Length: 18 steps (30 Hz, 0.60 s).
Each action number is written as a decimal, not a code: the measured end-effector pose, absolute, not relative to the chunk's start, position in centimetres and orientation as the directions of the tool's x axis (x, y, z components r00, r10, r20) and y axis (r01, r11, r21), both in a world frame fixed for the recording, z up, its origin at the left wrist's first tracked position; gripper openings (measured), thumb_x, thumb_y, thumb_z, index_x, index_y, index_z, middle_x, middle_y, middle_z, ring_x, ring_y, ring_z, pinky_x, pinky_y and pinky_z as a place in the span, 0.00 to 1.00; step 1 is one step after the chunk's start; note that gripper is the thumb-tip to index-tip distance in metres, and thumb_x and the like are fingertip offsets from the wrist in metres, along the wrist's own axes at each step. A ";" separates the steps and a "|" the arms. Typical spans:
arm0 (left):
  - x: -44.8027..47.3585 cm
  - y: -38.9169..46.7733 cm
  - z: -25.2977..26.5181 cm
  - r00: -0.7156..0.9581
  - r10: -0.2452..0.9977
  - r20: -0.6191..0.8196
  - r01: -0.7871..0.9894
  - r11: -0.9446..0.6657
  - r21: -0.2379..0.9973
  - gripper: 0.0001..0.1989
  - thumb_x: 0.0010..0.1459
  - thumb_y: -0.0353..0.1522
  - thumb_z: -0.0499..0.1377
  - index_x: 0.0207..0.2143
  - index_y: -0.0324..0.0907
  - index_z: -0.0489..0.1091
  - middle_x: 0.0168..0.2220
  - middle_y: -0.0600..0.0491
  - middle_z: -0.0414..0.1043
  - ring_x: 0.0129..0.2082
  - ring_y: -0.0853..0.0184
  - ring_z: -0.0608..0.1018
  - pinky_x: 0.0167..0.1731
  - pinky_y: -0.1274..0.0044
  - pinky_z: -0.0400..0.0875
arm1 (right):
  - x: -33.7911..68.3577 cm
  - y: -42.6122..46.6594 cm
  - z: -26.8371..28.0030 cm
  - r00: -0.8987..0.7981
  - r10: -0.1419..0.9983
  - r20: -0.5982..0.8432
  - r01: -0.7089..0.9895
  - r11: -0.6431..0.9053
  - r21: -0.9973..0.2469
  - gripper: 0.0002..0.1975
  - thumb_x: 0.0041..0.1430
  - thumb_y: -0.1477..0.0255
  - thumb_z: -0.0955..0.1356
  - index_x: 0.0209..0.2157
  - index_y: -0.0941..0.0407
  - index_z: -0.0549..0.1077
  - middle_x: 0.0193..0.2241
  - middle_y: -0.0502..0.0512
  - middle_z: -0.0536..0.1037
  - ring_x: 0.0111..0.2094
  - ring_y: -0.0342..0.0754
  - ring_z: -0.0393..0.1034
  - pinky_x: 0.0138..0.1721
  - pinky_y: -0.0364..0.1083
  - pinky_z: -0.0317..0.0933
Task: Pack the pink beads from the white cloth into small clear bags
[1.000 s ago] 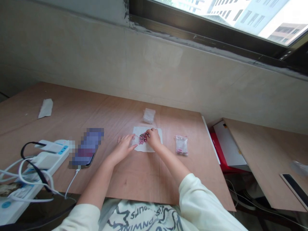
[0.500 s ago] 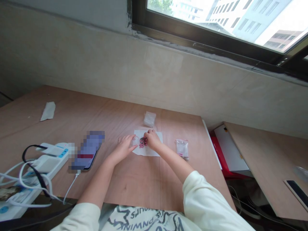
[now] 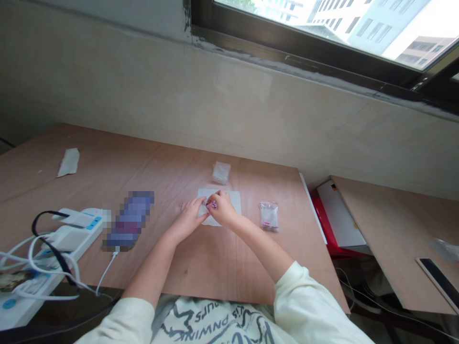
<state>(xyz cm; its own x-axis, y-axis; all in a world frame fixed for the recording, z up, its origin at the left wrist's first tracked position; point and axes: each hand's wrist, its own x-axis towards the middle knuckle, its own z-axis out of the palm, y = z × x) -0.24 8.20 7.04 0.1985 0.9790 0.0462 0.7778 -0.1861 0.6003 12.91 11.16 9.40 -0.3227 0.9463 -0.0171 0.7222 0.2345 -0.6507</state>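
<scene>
"Start with the head view. What's different?"

"The right hand. Half a second ago it was over the far side of the beads, with a gap between the two hands. Now it has come across, and its fingertips are right beside those of the left hand, perhaps touching."

"And the beads?"

"Around the middle of the white sheet as I look at it. Only a few pink ones show past the right hand, which covers the rest. Whether those lie on the sheet or are up in the fingers, I can't make out."

"How is each grip?"

"Right fingers curled in, as if pinching, but there's no telling whether a bead is caught there. Left thumb and forefinger reach toward them; whether that grip has anything in it is too small to see."

"So what does the shift mean for the work?"

"My reading: the handling has gone from the pile to the fingertips, with both hands busy at one spot."

"Anything else moved?"

"Not on the counter. The clear bag lies right of the sheet, the other packet beyond it, the phone off left, all as before."
</scene>
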 end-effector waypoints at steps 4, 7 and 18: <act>0.5 7.8 7.6 0.169 0.981 0.100 0.732 -0.193 0.654 0.18 0.48 0.31 0.53 0.43 0.38 0.58 0.43 0.45 0.65 0.44 0.61 0.67 0.43 0.69 0.59 | 13.1 9.5 10.1 -0.259 0.965 -0.048 0.683 0.148 -0.715 0.07 0.48 0.73 0.63 0.28 0.57 0.71 0.32 0.56 0.63 0.40 0.48 0.55 0.42 0.48 0.52; 0.9 7.7 7.9 0.121 0.984 0.131 0.689 -0.178 0.703 0.19 0.46 0.30 0.54 0.43 0.38 0.58 0.41 0.46 0.65 0.42 0.63 0.68 0.42 0.71 0.61 | 13.9 8.5 10.1 -0.238 0.971 -0.014 0.609 0.137 -0.781 0.08 0.48 0.69 0.63 0.29 0.57 0.72 0.34 0.56 0.65 0.40 0.47 0.58 0.42 0.47 0.53; 0.2 8.8 10.2 0.127 0.992 0.006 0.359 -0.051 0.932 0.12 0.47 0.38 0.54 0.32 0.39 0.66 0.33 0.51 0.71 0.35 0.67 0.73 0.38 0.74 0.66 | 16.4 8.9 10.1 -0.090 0.996 -0.002 0.256 0.021 -0.966 0.04 0.44 0.75 0.64 0.26 0.58 0.69 0.25 0.52 0.73 0.27 0.42 0.65 0.29 0.42 0.59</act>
